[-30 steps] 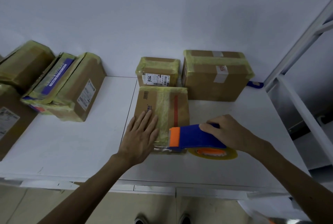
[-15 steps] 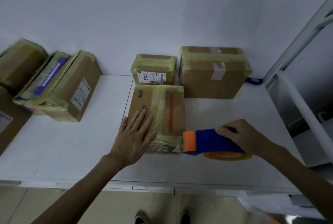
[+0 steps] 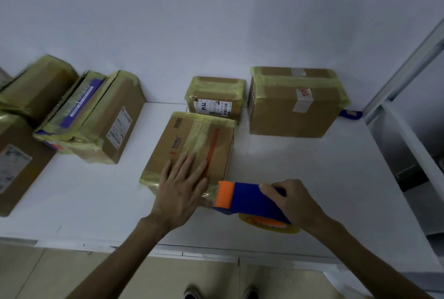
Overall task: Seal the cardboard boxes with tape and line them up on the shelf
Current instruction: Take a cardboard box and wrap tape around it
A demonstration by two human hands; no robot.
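head | left hand (image 3: 180, 187) flat – on box (image 3: 189, 152) | right hand (image 3: 292, 202) grips tape dispenser (image 3: 245, 199)

We press our left hand (image 3: 181, 187) flat, fingers spread and pointing away. Our right hand (image 3: 292, 202) curls in a closed grip, with both forearms reaching forward.

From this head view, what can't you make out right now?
- Box near edge: hidden by the left hand and dispenser.
- Tape roll: mostly under the dispenser and right hand.
- Label print: too small, only "7936" reads.
- Left boxes: blurred, cut by the frame edge.
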